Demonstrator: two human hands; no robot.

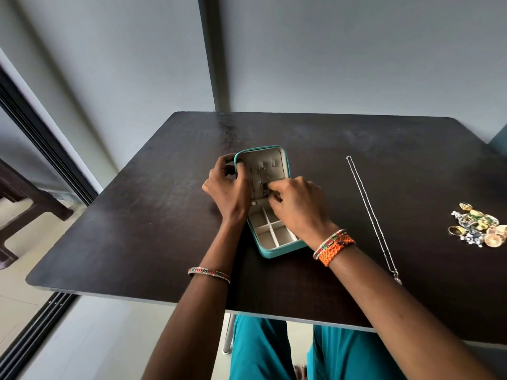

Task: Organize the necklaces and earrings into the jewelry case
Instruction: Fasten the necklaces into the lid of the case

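Lying open at the middle of the dark brown wooden table (137,215), the small teal rectangular jewelry case (270,249) shows a beige lid lining and a base split into square compartments. The left hand (227,185) grips the lid's left edge, thumb curled over the rim. Just right of that grip, the right hand (295,204) pinches a thin silver chain (260,179) hanging inside the lid, fingertips bunched at its lower end, right above the hinge. Whether a second chain hangs beside it is hard to tell.

Well to the right of the pinch, a long silver chain necklace (370,215) lies stretched straight on the tabletop, its pendant end toward the near edge. Farther right still, near the table's right edge, sits a pile of gold and silver earrings (478,229).

Bare tabletop surrounds the case on every side, widest to the left and behind. Beyond the far edge rises a grey wall (356,50); a dark sliding door frame (41,138) runs along the left.
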